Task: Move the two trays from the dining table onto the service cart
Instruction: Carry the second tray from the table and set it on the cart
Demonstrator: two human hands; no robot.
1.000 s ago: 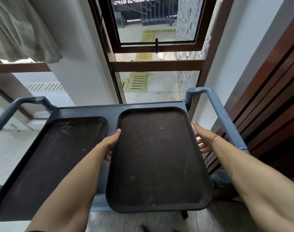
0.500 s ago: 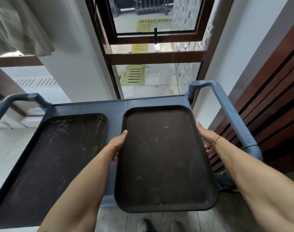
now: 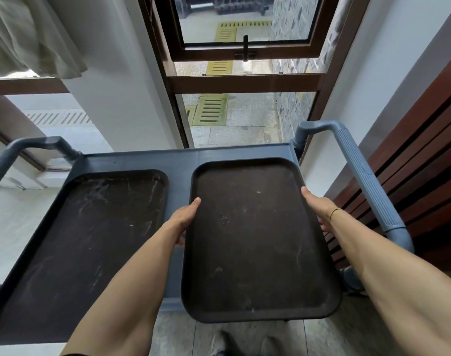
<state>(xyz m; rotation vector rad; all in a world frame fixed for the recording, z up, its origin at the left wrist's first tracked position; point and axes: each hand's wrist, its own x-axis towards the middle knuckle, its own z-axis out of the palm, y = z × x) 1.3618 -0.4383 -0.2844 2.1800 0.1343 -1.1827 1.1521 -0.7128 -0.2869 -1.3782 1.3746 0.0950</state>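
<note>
The left hand (image 3: 184,218) grips the left long edge of the second tray (image 3: 255,240), with the thumb on top of the rim and the other fingers curled under it, mostly hidden. The right hand (image 3: 319,208) holds the opposite long edge in the same way; only its thumb and some fingertips below the rim are visible. Both hands are therefore closed on this tray, one on each side, near its middle.

This tray sits in the centre right of the frame, over the right half of the service cart (image 3: 183,160). Its far end is above the cart top, while its near end projects past the front edge of the cart, over the floor. Whether the far end already touches the cart surface cannot be told.

The first tray (image 3: 90,240) lies flat on the left half of the cart, in the lower left of the frame, just beside the held one, with a strip of grey cart top between them.

So the task seems about three quarters done: one tray is placed, and the second probably needs only to be pushed forward, lowered and released. The dining table is not in view.
</note>
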